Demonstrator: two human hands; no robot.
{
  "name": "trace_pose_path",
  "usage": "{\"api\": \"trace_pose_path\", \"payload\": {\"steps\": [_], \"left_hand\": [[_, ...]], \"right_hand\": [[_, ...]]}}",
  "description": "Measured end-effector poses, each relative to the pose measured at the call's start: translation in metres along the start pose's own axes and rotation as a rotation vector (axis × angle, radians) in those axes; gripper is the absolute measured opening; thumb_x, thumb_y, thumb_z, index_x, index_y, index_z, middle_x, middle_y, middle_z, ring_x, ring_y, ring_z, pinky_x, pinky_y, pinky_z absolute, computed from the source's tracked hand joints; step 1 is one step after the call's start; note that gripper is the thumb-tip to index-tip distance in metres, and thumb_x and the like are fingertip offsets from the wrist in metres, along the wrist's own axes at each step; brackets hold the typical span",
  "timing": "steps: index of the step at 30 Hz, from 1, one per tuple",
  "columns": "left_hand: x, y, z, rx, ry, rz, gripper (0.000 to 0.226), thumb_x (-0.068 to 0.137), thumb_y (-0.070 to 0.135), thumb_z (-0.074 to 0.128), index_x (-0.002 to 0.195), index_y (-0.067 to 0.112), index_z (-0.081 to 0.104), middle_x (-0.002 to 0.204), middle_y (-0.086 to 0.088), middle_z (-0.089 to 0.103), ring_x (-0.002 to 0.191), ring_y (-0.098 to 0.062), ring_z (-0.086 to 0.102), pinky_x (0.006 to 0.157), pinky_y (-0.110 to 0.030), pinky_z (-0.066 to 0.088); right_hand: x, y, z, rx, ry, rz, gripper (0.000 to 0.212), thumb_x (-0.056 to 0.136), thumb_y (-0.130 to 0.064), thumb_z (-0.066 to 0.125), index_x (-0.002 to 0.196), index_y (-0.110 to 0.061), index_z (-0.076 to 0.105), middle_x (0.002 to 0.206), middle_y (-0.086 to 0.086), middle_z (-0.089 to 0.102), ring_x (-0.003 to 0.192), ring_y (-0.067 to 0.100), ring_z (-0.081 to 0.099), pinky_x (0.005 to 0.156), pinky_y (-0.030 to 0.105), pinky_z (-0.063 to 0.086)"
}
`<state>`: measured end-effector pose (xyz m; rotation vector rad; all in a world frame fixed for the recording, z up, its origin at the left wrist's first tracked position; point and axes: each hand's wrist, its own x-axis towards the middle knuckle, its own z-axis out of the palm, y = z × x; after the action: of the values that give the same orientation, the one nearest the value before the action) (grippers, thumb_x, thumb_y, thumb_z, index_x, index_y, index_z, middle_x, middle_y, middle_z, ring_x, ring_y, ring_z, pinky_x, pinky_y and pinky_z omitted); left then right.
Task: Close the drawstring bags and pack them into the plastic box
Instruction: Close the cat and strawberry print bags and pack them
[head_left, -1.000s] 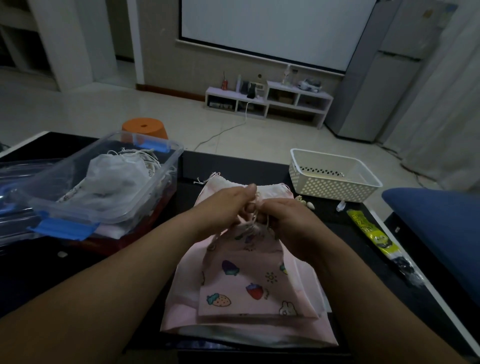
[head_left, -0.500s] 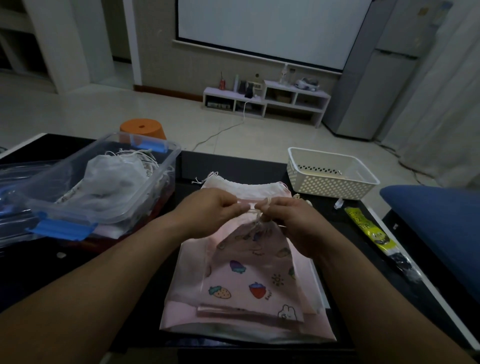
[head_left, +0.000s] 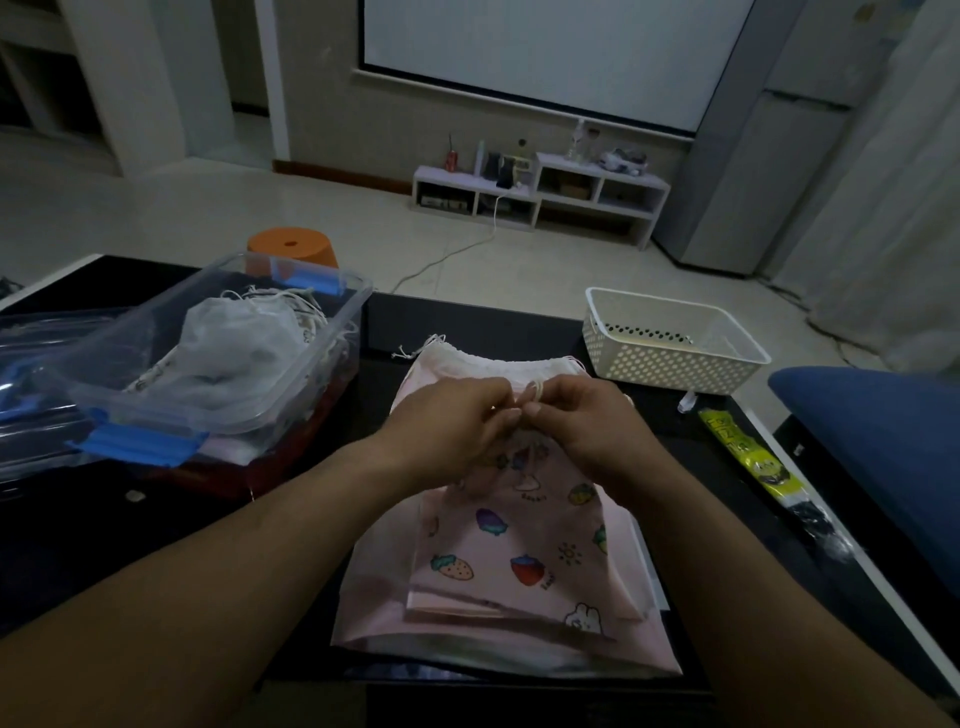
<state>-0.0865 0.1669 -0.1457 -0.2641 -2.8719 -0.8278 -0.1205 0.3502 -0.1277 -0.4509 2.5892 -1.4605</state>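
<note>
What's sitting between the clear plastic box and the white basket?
Head view: the pile of pink bags lies there, with the left hand and right hand pinching the cord of the top bag. Behind it the black table is bare.

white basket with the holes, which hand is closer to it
Right. The right hand pinches the cord at the neck of the printed bag, just short of the white basket; the left hand is beside it, farther over toward the clear plastic box.

Left hand (head_left: 449, 426) and right hand (head_left: 584, 423) fingertip to fingertip at centre, fingers curled, both pinching the drawstring (head_left: 537, 388), bare forearms converging from the lower corners
</note>
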Motion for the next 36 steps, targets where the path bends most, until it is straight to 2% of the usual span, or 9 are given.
{"api": "trace_pose_path", "payload": {"steps": [3,6,9,16,19,23,27,32,36], "left_hand": [[-0.001,0.008,-0.001,0.030,0.020,0.026,0.029,0.108,0.046,0.043,0.094,0.026,0.060,0.079,0.006,0.063,0.073,-0.012,0.059,0.065,-0.036,0.049],[0.002,0.014,-0.002,-0.335,-0.104,-0.094,0.040,0.109,0.038,0.043,0.092,0.015,0.072,0.076,0.000,0.068,0.071,-0.020,0.063,0.072,-0.043,0.055],[0.003,0.007,0.001,-0.495,-0.149,-0.153,0.040,0.107,0.035,0.048,0.094,0.011,0.077,0.083,-0.013,0.074,0.082,-0.035,0.070,0.081,-0.049,0.060],[0.003,-0.002,0.008,-0.520,-0.085,-0.083,0.018,0.101,0.032,0.065,0.095,0.020,0.077,0.089,0.003,0.075,0.082,-0.006,0.070,0.071,-0.016,0.057],[0.003,-0.004,0.013,-0.440,0.007,-0.023,0.009,0.097,0.031,0.071,0.092,0.023,0.070,0.087,0.006,0.069,0.081,-0.003,0.065,0.069,-0.017,0.052],[0.004,-0.007,0.015,-0.459,0.012,0.031,0.014,0.098,0.035,0.069,0.111,0.029,0.071,0.108,0.013,0.068,0.099,-0.003,0.065,0.083,-0.025,0.058],[0.004,-0.004,0.020,-0.532,-0.009,-0.039,0.013,0.099,0.028,0.069,0.098,0.016,0.070,0.092,-0.001,0.074,0.087,-0.014,0.072,0.081,-0.039,0.063],[0.005,-0.003,0.030,-0.411,0.050,-0.042,0.020,0.100,0.028,0.066,0.087,0.012,0.063,0.076,0.002,0.066,0.072,-0.015,0.063,0.072,-0.042,0.057],[0.006,-0.003,0.035,-0.398,0.093,-0.066,0.020,0.097,0.023,0.064,0.082,0.011,0.058,0.071,0.003,0.059,0.066,-0.015,0.055,0.067,-0.040,0.053]], "right_hand": [[0.001,0.002,-0.001,-0.002,0.021,0.008,0.010,0.100,-0.024,0.069,0.104,-0.021,0.078,0.097,-0.003,0.078,0.096,0.013,0.074,0.092,0.044,0.061],[0.002,0.001,0.000,-0.009,0.037,0.006,0.010,0.100,-0.023,0.069,0.103,-0.021,0.078,0.096,-0.002,0.078,0.095,0.015,0.074,0.091,0.046,0.062],[0.001,0.001,0.000,-0.036,0.028,-0.003,0.010,0.100,-0.022,0.068,0.105,-0.020,0.077,0.098,-0.004,0.076,0.094,0.012,0.073,0.091,0.042,0.062],[-0.002,0.001,-0.005,-0.046,-0.004,-0.003,0.010,0.100,-0.023,0.068,0.105,-0.021,0.076,0.098,-0.003,0.076,0.096,0.014,0.073,0.091,0.045,0.062],[-0.002,0.000,-0.006,-0.005,-0.010,-0.003,0.010,0.099,-0.020,0.068,0.106,-0.020,0.076,0.098,-0.002,0.077,0.097,0.013,0.074,0.092,0.044,0.062],[-0.003,0.000,-0.009,0.010,-0.029,0.002,0.010,0.100,-0.019,0.067,0.105,-0.020,0.075,0.099,-0.002,0.077,0.098,0.014,0.073,0.094,0.043,0.060],[-0.002,0.003,-0.009,-0.017,-0.024,-0.014,0.012,0.101,-0.019,0.066,0.108,-0.020,0.077,0.097,-0.003,0.077,0.095,0.012,0.074,0.090,0.040,0.062],[0.000,0.007,-0.002,-0.183,0.047,-0.090,0.010,0.099,-0.022,0.069,0.105,-0.024,0.077,0.092,-0.009,0.075,0.085,0.004,0.071,0.074,0.022,0.058],[0.001,0.007,0.003,-0.290,0.081,-0.145,0.008,0.098,-0.020,0.071,0.102,-0.023,0.077,0.089,-0.010,0.073,0.082,0.004,0.069,0.071,0.020,0.054]]}}
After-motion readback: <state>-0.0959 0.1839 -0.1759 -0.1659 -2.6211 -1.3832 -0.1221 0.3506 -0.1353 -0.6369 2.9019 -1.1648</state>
